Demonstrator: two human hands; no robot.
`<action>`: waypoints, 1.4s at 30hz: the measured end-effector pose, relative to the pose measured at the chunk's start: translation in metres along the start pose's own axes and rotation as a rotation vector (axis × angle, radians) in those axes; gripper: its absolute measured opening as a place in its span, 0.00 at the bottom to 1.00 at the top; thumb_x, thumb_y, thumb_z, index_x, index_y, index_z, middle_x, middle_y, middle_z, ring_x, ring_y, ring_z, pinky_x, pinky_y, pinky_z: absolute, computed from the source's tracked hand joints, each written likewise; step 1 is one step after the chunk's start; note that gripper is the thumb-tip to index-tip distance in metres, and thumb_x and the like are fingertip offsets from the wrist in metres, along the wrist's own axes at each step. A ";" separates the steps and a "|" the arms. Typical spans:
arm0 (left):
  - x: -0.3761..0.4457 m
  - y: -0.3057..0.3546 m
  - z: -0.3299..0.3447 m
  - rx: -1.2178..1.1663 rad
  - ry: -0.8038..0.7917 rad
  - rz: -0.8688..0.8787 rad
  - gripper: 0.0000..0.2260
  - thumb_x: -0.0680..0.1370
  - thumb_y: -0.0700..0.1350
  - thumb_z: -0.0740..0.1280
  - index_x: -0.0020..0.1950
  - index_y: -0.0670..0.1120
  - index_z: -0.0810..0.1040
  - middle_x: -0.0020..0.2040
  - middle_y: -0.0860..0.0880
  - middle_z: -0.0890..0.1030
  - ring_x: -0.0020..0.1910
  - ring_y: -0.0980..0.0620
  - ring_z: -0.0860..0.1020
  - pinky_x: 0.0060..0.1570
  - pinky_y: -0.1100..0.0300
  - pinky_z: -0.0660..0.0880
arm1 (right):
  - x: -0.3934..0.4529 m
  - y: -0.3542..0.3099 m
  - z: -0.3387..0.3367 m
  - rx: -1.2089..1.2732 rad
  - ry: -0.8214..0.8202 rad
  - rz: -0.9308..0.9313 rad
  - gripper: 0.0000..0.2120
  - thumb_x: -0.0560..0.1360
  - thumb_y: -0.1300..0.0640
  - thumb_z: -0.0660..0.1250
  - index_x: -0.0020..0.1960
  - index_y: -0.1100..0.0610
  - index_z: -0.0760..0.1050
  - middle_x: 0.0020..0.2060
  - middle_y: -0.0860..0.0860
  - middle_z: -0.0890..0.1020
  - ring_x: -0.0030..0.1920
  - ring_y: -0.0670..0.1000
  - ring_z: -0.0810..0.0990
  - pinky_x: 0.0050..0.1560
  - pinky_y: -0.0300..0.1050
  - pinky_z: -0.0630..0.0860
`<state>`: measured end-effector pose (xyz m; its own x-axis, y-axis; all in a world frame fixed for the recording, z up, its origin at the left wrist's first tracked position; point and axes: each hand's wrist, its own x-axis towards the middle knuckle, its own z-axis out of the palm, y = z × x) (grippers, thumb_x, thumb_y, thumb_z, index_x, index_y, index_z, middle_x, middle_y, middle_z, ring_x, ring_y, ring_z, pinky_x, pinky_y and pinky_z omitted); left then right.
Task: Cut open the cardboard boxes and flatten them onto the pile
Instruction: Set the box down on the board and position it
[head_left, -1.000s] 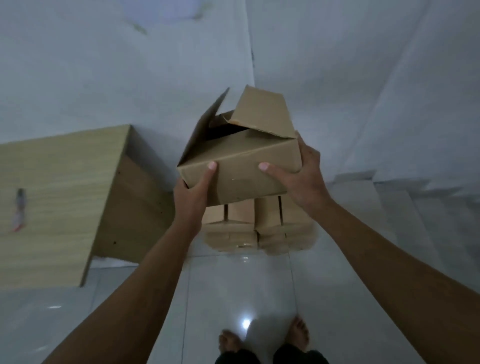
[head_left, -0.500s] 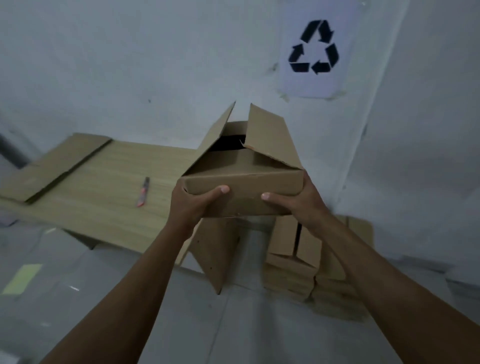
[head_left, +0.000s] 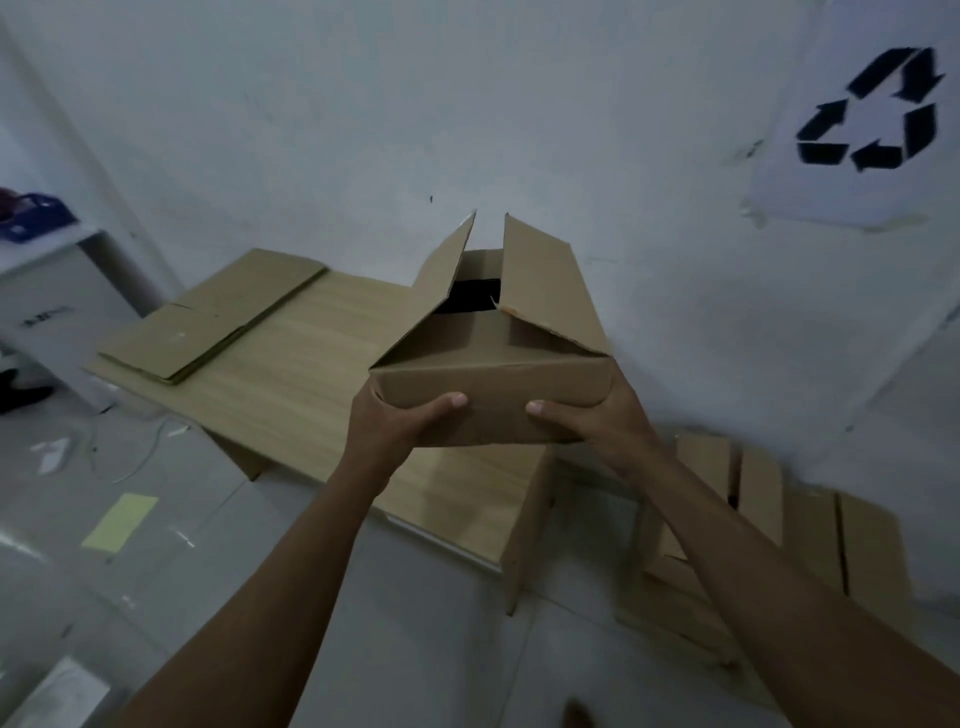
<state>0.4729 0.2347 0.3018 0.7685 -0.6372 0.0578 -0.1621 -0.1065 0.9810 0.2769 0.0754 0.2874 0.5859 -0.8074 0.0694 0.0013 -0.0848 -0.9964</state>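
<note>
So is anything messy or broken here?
A bit messy. White paper scraps and a thin white cable lie loose on the grey floor at left, beside a yellow paper sheet. The brown cardboard box held in both hands has its top flaps standing open, one edge looking slightly torn.

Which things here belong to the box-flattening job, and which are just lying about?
Job:
- open cardboard box, held by left hand and right hand
- flattened cardboard pile on the wooden table
- stacked boxes on the floor

Lying about:
- recycling sign
- yellow paper
- blue tray
</note>
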 end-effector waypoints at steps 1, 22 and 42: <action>0.017 -0.005 -0.009 0.002 0.011 -0.008 0.37 0.56 0.52 0.85 0.63 0.44 0.80 0.54 0.50 0.84 0.47 0.60 0.83 0.40 0.68 0.79 | 0.015 0.003 0.015 0.013 -0.007 -0.001 0.36 0.63 0.63 0.83 0.67 0.61 0.72 0.54 0.52 0.82 0.48 0.39 0.83 0.43 0.33 0.79; 0.369 -0.132 -0.240 0.101 -0.040 -0.125 0.37 0.53 0.58 0.86 0.59 0.50 0.80 0.52 0.52 0.84 0.48 0.59 0.83 0.45 0.62 0.82 | 0.283 0.076 0.352 -0.005 0.067 0.090 0.45 0.59 0.63 0.85 0.72 0.59 0.69 0.55 0.50 0.83 0.52 0.43 0.84 0.46 0.37 0.80; 0.526 -0.242 -0.303 0.185 -0.544 -0.049 0.50 0.63 0.49 0.85 0.79 0.57 0.63 0.66 0.60 0.77 0.61 0.59 0.79 0.58 0.58 0.80 | 0.322 0.106 0.471 -0.249 0.481 0.247 0.58 0.54 0.43 0.87 0.78 0.41 0.62 0.70 0.41 0.73 0.68 0.45 0.75 0.65 0.49 0.77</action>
<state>1.1040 0.1569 0.1509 0.3572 -0.9237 -0.1386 -0.2773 -0.2465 0.9286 0.8471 0.0816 0.1809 0.1120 -0.9896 -0.0908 -0.3128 0.0516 -0.9484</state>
